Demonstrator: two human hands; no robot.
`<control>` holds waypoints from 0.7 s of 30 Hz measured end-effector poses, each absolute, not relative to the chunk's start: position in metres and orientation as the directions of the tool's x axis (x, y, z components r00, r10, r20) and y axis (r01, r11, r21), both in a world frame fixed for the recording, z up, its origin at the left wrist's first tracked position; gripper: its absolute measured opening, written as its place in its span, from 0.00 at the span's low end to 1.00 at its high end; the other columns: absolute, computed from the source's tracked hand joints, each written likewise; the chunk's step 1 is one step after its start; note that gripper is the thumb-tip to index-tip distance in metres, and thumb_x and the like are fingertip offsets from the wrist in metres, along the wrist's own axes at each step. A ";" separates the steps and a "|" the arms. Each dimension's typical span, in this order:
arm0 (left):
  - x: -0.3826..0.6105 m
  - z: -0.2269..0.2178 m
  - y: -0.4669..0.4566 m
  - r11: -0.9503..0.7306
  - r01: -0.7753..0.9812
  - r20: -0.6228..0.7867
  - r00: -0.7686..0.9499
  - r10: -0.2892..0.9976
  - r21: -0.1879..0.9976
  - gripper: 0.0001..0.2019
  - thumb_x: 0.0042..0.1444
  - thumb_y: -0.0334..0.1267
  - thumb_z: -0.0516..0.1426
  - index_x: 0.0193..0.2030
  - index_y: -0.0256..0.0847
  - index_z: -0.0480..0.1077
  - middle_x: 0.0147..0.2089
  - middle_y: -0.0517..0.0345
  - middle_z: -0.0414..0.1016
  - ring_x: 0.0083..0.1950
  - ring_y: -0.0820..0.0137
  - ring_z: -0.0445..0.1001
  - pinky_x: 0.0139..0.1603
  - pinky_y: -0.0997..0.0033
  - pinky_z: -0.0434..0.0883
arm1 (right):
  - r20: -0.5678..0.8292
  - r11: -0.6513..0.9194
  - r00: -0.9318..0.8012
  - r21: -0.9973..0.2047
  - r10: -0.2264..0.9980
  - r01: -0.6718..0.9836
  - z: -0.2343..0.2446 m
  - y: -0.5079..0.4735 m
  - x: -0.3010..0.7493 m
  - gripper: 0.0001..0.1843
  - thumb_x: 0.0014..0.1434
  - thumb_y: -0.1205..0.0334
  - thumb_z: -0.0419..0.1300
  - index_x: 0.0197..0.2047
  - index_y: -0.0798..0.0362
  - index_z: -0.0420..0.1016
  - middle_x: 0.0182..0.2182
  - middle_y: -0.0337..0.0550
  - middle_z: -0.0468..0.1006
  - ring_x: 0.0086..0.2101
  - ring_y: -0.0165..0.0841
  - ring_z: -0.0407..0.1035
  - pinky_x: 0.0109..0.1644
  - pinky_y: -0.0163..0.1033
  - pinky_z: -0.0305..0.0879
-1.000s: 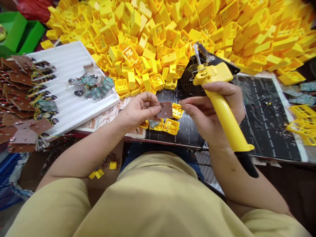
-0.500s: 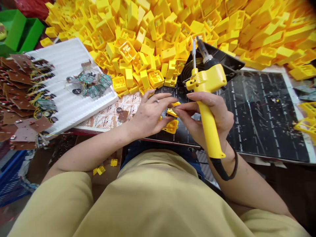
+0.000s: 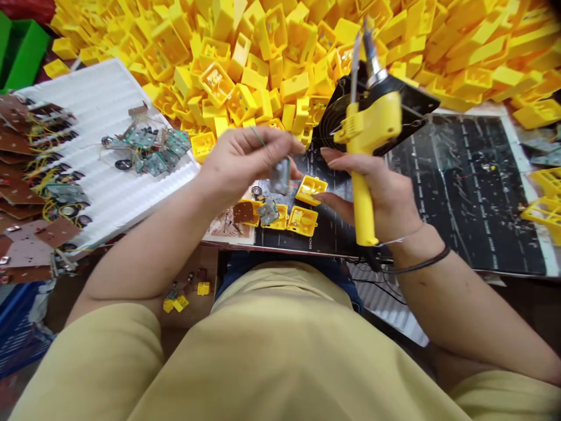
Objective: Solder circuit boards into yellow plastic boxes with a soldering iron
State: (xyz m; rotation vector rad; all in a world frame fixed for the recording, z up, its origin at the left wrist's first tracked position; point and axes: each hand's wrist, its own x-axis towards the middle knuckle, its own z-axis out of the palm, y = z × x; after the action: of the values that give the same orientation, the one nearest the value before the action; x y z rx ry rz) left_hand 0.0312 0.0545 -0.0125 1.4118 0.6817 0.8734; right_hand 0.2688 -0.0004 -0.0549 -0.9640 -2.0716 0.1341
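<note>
My left hand (image 3: 249, 155) is raised over the bench, its thumb and fingers pinching a small circuit board (image 3: 280, 176) that hangs blurred below them. A thin green wire sticks up by the thumb. In my right hand (image 3: 392, 196) is a yellow soldering gun (image 3: 363, 199), its metal tip and feed tube pointing away from me. The thumb of that hand lies close to an open yellow case (image 3: 312, 190). Nearer me sits another yellow case (image 3: 303, 221). To its left, a grey-green board (image 3: 268, 211) rests over a case, beside a brown board (image 3: 243, 213).
A large heap of yellow cases (image 3: 263, 76) fills the back. On the left, a white ridged foam sheet (image 3: 109, 88) bears circuit boards (image 3: 158, 152) and stacked brown boards (image 3: 48, 228). A black stand (image 3: 407, 105) is behind the gun; a black mat (image 3: 473, 193) lies right.
My left hand has risen and moved left from the cases, now with a circuit board in it. My right hand's fingers have spread away from the case. More cases and boards are uncovered.
</note>
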 end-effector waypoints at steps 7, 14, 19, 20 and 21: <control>-0.005 0.013 0.066 -0.154 0.219 0.017 0.525 0.851 0.964 0.12 0.54 0.45 0.69 0.41 0.40 0.79 0.32 0.61 0.80 0.36 0.73 0.80 0.43 0.72 0.76 | 0.430 0.608 -0.469 -0.277 0.771 0.744 -0.087 0.005 0.271 0.16 0.67 0.56 0.61 0.56 0.50 0.70 0.50 0.47 0.81 0.41 0.38 0.80 0.39 0.38 0.77; -0.006 -0.012 0.073 -0.302 0.562 -0.112 0.585 0.804 0.770 0.08 0.55 0.39 0.61 0.36 0.37 0.78 0.31 0.60 0.79 0.38 0.70 0.79 0.43 0.73 0.74 | 0.362 0.540 -0.454 -0.180 0.814 0.822 -0.070 0.013 0.262 0.23 0.65 0.46 0.63 0.58 0.50 0.71 0.50 0.49 0.81 0.44 0.42 0.78 0.43 0.42 0.75; 0.009 -0.023 0.074 -0.439 0.620 -0.097 0.641 0.762 0.650 0.08 0.56 0.36 0.59 0.37 0.38 0.80 0.33 0.59 0.81 0.40 0.70 0.79 0.45 0.72 0.72 | 0.318 0.598 -0.519 -0.254 0.794 0.760 -0.077 0.021 0.260 0.21 0.66 0.51 0.61 0.59 0.49 0.69 0.50 0.47 0.80 0.43 0.39 0.78 0.43 0.41 0.75; 0.014 -0.025 0.074 -0.458 0.623 -0.101 0.654 0.750 0.633 0.08 0.56 0.36 0.59 0.37 0.38 0.80 0.34 0.59 0.81 0.39 0.70 0.79 0.44 0.72 0.71 | 0.327 0.587 -0.506 -0.237 0.798 0.774 -0.079 0.019 0.258 0.20 0.67 0.51 0.61 0.58 0.50 0.70 0.47 0.46 0.81 0.40 0.39 0.78 0.40 0.40 0.74; 0.018 -0.026 0.074 -0.474 0.629 -0.112 0.666 0.738 0.617 0.08 0.56 0.35 0.59 0.38 0.38 0.80 0.35 0.59 0.82 0.39 0.71 0.79 0.43 0.73 0.70 | 0.346 0.582 -0.494 -0.224 0.797 0.782 -0.081 0.015 0.256 0.20 0.67 0.51 0.61 0.57 0.51 0.70 0.45 0.46 0.82 0.37 0.39 0.78 0.37 0.39 0.73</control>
State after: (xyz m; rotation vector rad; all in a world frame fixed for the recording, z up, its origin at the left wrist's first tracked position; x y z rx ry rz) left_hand 0.0178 0.0735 -0.0258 2.2436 1.0506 0.2232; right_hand 0.2561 0.0151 -0.0809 -1.2700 -2.4027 0.0509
